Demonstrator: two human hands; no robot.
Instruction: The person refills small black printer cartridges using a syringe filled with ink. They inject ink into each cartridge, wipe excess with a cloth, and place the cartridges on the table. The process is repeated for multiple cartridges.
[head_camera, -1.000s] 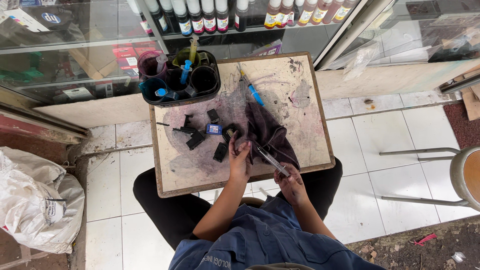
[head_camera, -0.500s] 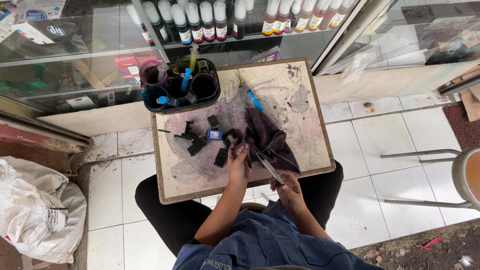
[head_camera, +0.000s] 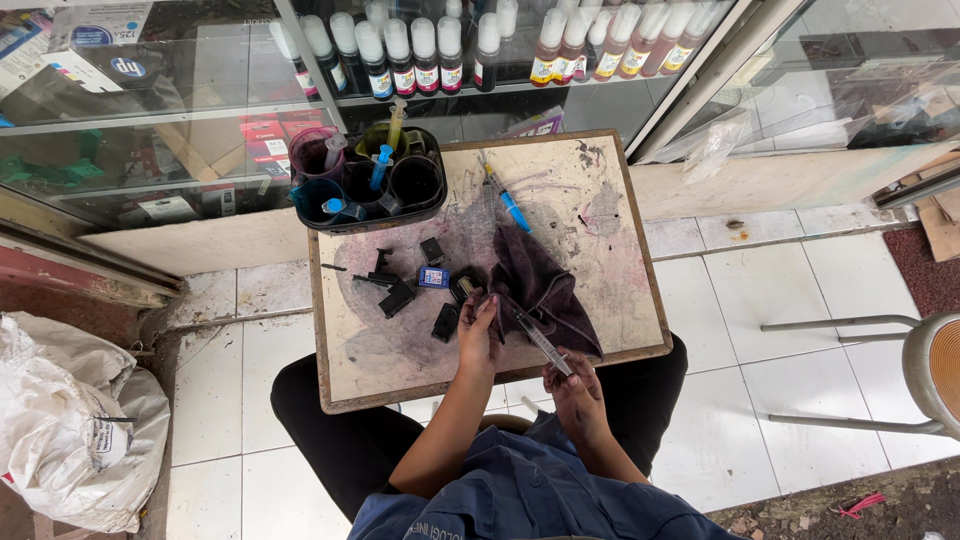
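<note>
While left hand (head_camera: 478, 330) presses black cartridge (head_camera: 462, 290) | right hand (head_camera: 572, 388) grips syringe (head_camera: 540, 340), angled up-left

Left hand (head_camera: 478, 335) on black cartridge (head_camera: 464, 288); right hand (head_camera: 575, 385) holds syringe (head_camera: 541, 342) over dark cloth (head_camera: 540, 288).

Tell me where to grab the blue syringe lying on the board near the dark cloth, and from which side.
Take the blue syringe by the middle of its barrel, coming from above with fingers across its width. It lies flat on the stained board, slanted, with bare surface on both long sides. The dark cloth sits just below its lower end, so that end is the more crowded.
</note>
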